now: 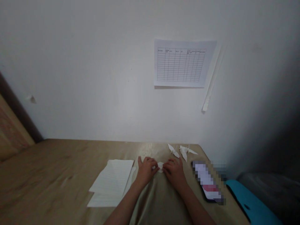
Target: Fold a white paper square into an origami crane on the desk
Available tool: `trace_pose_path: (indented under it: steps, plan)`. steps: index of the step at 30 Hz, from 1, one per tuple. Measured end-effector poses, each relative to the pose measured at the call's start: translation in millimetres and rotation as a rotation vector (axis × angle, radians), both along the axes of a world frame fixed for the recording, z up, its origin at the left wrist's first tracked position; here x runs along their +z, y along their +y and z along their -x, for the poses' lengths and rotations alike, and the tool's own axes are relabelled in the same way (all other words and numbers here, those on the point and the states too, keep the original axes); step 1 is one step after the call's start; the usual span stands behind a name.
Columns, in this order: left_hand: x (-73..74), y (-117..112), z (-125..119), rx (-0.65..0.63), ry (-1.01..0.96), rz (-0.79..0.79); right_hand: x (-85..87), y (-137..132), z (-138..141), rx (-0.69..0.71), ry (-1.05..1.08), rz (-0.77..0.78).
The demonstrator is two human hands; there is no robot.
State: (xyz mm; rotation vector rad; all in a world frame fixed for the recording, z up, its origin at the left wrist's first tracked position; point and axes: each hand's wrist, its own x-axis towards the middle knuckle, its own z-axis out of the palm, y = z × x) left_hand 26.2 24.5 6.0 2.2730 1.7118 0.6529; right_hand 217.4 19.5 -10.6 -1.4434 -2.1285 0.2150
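Observation:
Between my two hands is a small piece of folded white paper (160,167), partly covered by fingers. My left hand (147,170) pinches its left side, thumb raised away from the other fingers. On the other side, my right hand (173,171) grips the right edge with its fingertips. Both hands rest low over the brown cloth-covered table (77,175). Just beyond the right hand lie folded paper cranes (184,152), and beside them another white folded paper piece (173,151). The exact shape of the held paper is too small to make out.
A stack of lined paper sheets (114,178) lies left of my left arm. At the right is a phone (207,181), its screen pixelated. A turquoise object (253,200) sits past the table's right edge. A printed table sheet (181,65) hangs on the wall.

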Motion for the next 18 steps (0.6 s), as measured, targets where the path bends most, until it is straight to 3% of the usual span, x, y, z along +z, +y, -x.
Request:
trace_pose_path:
  steps: [18]
  plan:
    - [6.0, -2, -9, 0.067, 0.016, 0.023, -11.7, 10, 20, -0.179, -0.288, -0.058]
